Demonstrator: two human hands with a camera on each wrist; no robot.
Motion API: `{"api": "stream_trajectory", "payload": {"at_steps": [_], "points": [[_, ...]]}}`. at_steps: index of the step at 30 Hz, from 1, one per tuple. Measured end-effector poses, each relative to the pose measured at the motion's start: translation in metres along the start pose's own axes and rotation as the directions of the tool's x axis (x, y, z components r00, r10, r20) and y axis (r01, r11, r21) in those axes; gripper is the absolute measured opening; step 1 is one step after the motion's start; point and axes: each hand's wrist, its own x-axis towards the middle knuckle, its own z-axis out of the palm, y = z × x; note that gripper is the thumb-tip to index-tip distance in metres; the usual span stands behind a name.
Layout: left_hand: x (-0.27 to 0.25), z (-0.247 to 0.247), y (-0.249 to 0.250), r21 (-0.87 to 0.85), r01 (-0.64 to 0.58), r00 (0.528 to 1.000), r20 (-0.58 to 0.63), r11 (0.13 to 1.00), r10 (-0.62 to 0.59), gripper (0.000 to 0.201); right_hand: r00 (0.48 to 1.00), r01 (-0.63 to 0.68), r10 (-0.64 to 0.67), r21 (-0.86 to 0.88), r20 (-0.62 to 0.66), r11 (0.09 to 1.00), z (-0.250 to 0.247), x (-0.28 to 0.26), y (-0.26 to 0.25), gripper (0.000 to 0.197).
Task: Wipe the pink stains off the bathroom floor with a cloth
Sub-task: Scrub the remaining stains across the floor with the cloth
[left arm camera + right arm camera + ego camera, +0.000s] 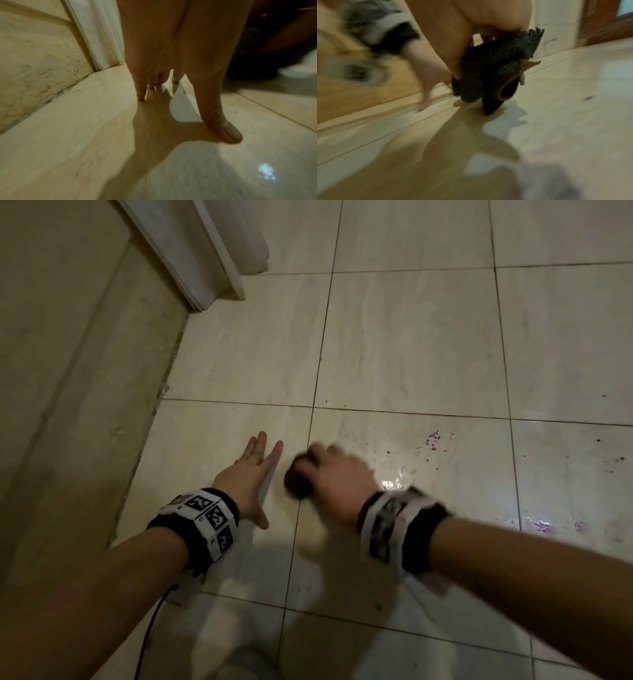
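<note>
My right hand (334,474) grips a bunched dark cloth (298,480) and holds it down on the beige tiled floor (411,344); the hand is motion-blurred. In the right wrist view the dark fuzzy cloth (494,70) hangs from my fingers and its tip touches the tile. Pink speckles (433,440) lie on the tile to the right of the cloth, and fainter pink smears (544,525) sit near my right forearm. My left hand (251,474) lies flat on the floor with straight, spread fingers (142,93), just left of the cloth.
A tiled wall (68,371) runs along the left, and a white door frame (212,268) meets the floor at the top left. A wet shiny patch (394,482) glints by my right wrist. A dark cable (150,631) trails from my left wristband.
</note>
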Motion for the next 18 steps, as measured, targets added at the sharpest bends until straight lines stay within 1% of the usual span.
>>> {"api": "stream_trajectory", "payload": {"at_steps": [1, 2, 4, 6, 7, 8, 9, 10, 11, 12, 14, 15, 16, 17, 18], "points": [[-0.001, 0.0, 0.0, 0.0, -0.006, 1.0, -0.002, 1.0, 0.006, 0.139, 0.994, -0.094, 0.094, -0.008, -0.057, 0.996, -0.012, 0.012, 0.018, 0.048], [-0.001, -0.001, -0.001, 0.001, -0.013, 1.0, -0.003, 1.0, 0.013, 0.138, 0.98, -0.179, 0.177, -0.023, -0.087, 0.984, -0.024, 0.023, 0.037, 0.05], [-0.001, -0.002, -0.001, 0.011, -0.023, 1.0, 0.0, 1.0, 0.023, 0.138, 0.953, -0.3, 0.298, -0.056, -0.051, 0.952, -0.042, 0.038, 0.069, 0.055], [-0.001, -0.003, -0.001, 0.015, -0.021, 1.0, -0.001, 1.0, 0.021, 0.139, 0.942, -0.335, 0.337, -0.092, 0.008, 0.938, -0.045, 0.044, 0.084, 0.058], [0.0, -0.003, -0.001, 0.014, -0.018, 1.0, -0.003, 1.0, 0.018, 0.139, 0.946, -0.32, 0.323, -0.093, 0.022, 0.943, -0.041, 0.044, 0.081, 0.059], [-0.001, -0.004, 0.0, 0.011, -0.014, 1.0, -0.004, 1.0, 0.014, 0.139, 0.958, -0.284, 0.287, -0.093, 0.021, 0.954, -0.031, 0.041, 0.073, 0.059], [-0.001, -0.003, 0.0, 0.008, -0.01, 1.0, -0.005, 1.0, 0.01, 0.138, 0.976, -0.216, 0.217, -0.09, 0.001, 0.972, -0.017, 0.034, 0.062, 0.058], [-0.001, -0.003, 0.001, 0.004, -0.008, 1.0, -0.007, 1.0, 0.008, 0.138, 0.994, -0.113, 0.113, -0.085, -0.014, 0.99, -0.004, 0.023, 0.046, 0.055], [-0.001, -0.004, 0.001, 0.001, -0.008, 1.0, -0.011, 1.0, 0.008, 0.138, 1.0, 0.009, -0.011, -0.06, -0.02, 0.998, 0.007, 0.009, 0.029, 0.048], [-0.001, -0.004, 0.001, -0.001, -0.009, 1.0, -0.013, 1.0, 0.009, 0.138, 0.991, 0.129, -0.13, -0.018, -0.016, 0.991, 0.018, -0.007, 0.013, 0.041], [-0.001, -0.003, 0.001, -0.006, -0.007, 1.0, -0.013, 1.0, 0.007, 0.139, 0.942, 0.33, -0.331, 0.027, 0.054, 0.944, 0.033, -0.04, -0.014, 0.037], [-0.001, -0.003, 0.0, -0.006, -0.007, 1.0, -0.015, 1.0, 0.007, 0.139, 0.922, 0.366, -0.367, 0.033, 0.125, 0.93, 0.038, -0.05, -0.023, 0.039], [-0.001, -0.002, 0.0, -0.008, -0.007, 1.0, -0.017, 1.0, 0.007, 0.139, 0.904, 0.372, -0.374, 0.054, 0.207, 0.927, 0.04, -0.053, -0.025, 0.041], [-0.001, -0.002, 0.0, -0.012, -0.006, 1.0, -0.018, 1.0, 0.006, 0.139, 0.906, 0.349, -0.361, 0.094, 0.22, 0.932, 0.037, -0.051, -0.021, 0.042], [-0.001, -0.002, 0.0, -0.016, -0.005, 1.0, -0.021, 1.0, 0.004, 0.139, 0.934, 0.288, -0.309, 0.131, 0.181, 0.949, 0.031, -0.041, -0.011, 0.043]]}}
